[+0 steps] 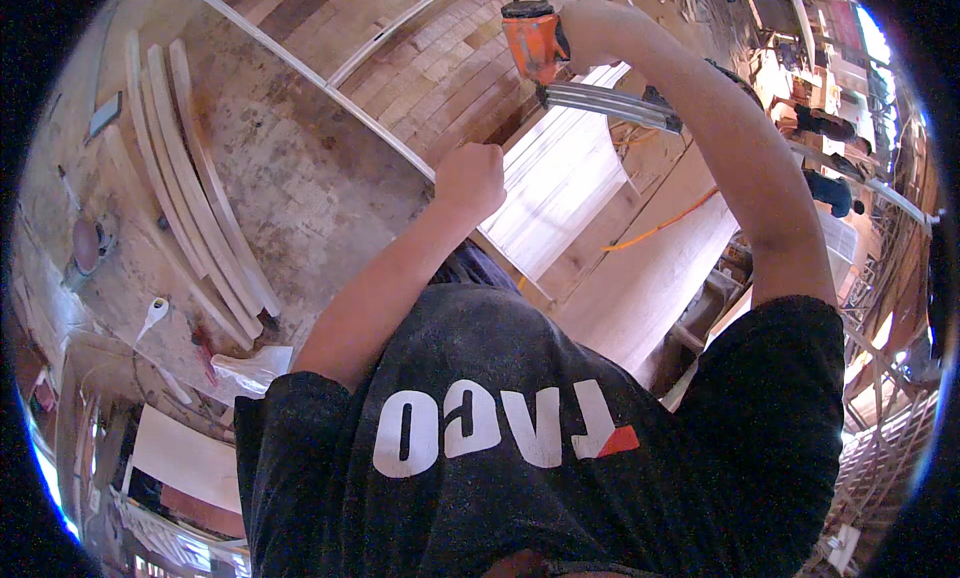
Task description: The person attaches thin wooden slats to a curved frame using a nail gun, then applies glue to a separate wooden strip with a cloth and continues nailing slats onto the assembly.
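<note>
In my right hand [592, 36], fingers wrapped around its grip, is an orange nail gun [533, 40] with a black cap and a long silver magazine [610, 103]. The gun is over the far part of a wooden frame, and its nose is partly hidden. My left hand [470, 181] is closed at a pale wooden strip [375, 130] that runs diagonally beneath it; its fingertips are hidden. Right of that hand, a pale wooden panel [560, 183] lies in bright light. Beyond the strip, rows of short wooden boards [420, 88] fill the frame.
Several long curved-looking wooden battens [190, 188] lie on the stained floor at the left. An orange hose [665, 221] crosses a wide wooden sheet [650, 288]. A yellow-and-white tool [153, 316] lies lower left. Other people [835, 191] are at the far right.
</note>
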Demonstrator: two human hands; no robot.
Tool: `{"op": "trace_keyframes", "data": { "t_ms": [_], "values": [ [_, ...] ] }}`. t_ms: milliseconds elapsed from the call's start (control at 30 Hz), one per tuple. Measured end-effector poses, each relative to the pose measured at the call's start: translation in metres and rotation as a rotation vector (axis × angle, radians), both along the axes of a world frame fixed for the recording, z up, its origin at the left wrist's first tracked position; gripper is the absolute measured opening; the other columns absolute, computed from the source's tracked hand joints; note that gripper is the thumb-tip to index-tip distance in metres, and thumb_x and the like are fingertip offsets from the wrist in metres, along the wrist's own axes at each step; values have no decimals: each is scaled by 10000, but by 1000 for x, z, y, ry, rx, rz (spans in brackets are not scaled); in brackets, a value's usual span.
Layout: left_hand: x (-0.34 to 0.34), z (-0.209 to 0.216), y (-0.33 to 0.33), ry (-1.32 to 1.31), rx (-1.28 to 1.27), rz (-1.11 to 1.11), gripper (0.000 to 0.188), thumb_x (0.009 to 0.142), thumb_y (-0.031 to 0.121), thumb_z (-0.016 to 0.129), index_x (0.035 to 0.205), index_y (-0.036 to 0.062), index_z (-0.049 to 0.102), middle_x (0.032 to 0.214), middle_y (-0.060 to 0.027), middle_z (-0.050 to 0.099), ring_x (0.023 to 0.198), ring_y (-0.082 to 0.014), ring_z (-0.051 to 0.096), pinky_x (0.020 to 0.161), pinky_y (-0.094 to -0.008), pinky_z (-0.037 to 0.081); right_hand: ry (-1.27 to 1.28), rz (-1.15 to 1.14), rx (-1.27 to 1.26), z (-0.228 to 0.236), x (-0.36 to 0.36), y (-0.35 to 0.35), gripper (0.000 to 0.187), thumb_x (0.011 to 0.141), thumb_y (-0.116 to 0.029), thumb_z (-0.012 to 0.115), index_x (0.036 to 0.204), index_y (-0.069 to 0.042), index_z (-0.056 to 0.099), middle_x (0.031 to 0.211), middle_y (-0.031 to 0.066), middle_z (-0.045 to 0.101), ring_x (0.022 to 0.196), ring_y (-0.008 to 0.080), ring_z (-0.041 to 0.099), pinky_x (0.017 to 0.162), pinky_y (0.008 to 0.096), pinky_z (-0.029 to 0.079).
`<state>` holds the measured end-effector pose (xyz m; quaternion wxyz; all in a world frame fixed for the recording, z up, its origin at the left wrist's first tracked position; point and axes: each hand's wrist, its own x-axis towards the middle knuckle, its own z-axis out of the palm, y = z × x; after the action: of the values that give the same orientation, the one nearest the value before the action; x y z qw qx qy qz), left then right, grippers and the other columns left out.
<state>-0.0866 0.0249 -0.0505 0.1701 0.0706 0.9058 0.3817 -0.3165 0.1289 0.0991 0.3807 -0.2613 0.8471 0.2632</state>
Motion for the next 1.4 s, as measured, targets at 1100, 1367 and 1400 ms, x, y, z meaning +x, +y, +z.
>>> {"op": "trace_keyframes", "data": {
  "t_ms": [1100, 1367, 1400],
  "values": [
    [-14, -16, -2, -34, -2, -97, 282, 785, 231, 759, 942, -3, 739, 944, -260, 727, 898, -433, 719, 837, -489, 584, 8, -816, -486, 51, 137, 130, 402, 860, -289, 797, 1097, -5, 642, 778, 74, 653, 708, 157, 657, 656, 317, 545],
    [-36, -13, -17, -242, -110, -428, 264, 771, 103, 721, 998, -28, 746, 1062, -287, 722, 1049, -414, 713, 903, -492, 568, -70, -1735, -857, 30, 399, 272, 241, 899, -163, 757, 1082, -58, 641, 825, -19, 625, 662, 91, 585, 598, 272, 496],
    [-33, -7, -17, -238, -142, -448, 264, 771, 103, 721, 998, -28, 746, 1062, -287, 722, 1049, -414, 713, 903, -492, 568, 68, -1758, -822, 24, 431, 265, 209, 901, -153, 749, 1059, -68, 641, 804, -20, 621, 651, 100, 581, 596, 282, 494]
  ]
}}
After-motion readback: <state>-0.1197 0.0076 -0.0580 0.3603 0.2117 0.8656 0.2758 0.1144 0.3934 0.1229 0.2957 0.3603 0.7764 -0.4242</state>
